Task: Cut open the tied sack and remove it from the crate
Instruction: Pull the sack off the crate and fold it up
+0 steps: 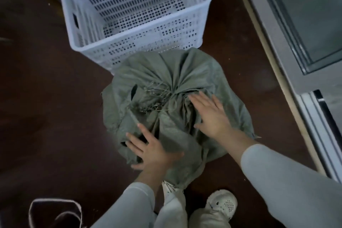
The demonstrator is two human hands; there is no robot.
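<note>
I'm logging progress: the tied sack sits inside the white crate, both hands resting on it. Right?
Not quite. The head view shows the sack outside the white crate, just in front of it; the left hand and right hand do rest on it.

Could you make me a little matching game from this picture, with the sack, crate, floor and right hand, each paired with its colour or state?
Things:
1 sack
2 crate
3 floor
4 right hand

Colour or state:
a white, perforated
b dark brown
c flat, fingers spread
d grey-green, gathered and tied on top

Pairs: 1-d, 2-a, 3-b, 4-c
</note>
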